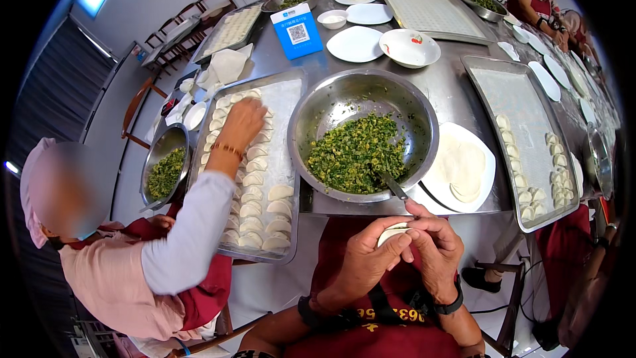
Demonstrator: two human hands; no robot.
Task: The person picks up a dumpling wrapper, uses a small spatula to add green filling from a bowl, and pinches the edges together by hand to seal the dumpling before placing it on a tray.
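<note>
A folded dumpling (pixel 393 234) is held between my two hands, in front of my red apron. My left hand (pixel 370 253) cradles it from the left with the thumb along its near side. My right hand (pixel 437 241) pinches its right edge, and one raised fingertip is close to the end of a metal spoon handle (pixel 395 187). That spoon leans in a large steel bowl (pixel 417 109) of chopped green and yellow filling (pixel 355 154). Right of the bowl, a white plate (pixel 484 159) bears round dough wrappers (pixel 457 169).
On the left, another person's hand (pixel 243 119) is over a metal tray (pixel 293 89) lined with dumplings. A second tray (pixel 526 89) with dumplings lies right. Beyond the bowl stand a blue code sign (pixel 297 42), white plates (pixel 355 44) and a patterned bowl (pixel 410 48). Several people work around the table.
</note>
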